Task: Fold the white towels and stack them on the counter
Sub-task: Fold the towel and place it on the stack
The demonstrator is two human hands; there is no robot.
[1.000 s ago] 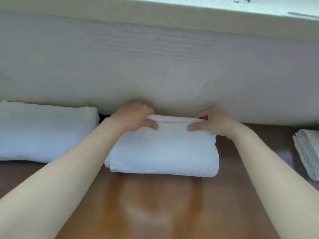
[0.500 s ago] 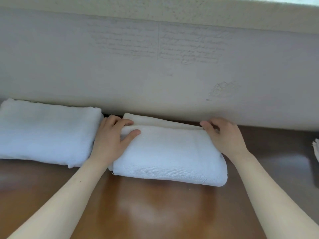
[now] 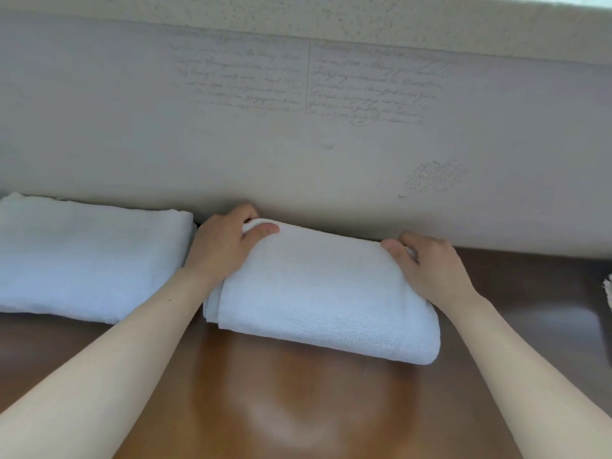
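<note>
One folded white towel (image 3: 89, 256) already lies by the wall on the wooden counter (image 3: 298, 409). Left hand (image 3: 225, 246) and right hand (image 3: 430, 266) grip the second folded towel (image 3: 324, 293) just beside it (stacking seemingly remains).

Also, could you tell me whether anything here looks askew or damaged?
The folded towel gripped by the left hand and right hand lies slightly skewed on the counter, its edges slanting against the wall. The wall also carries a small scuffed patch to the right.
</note>
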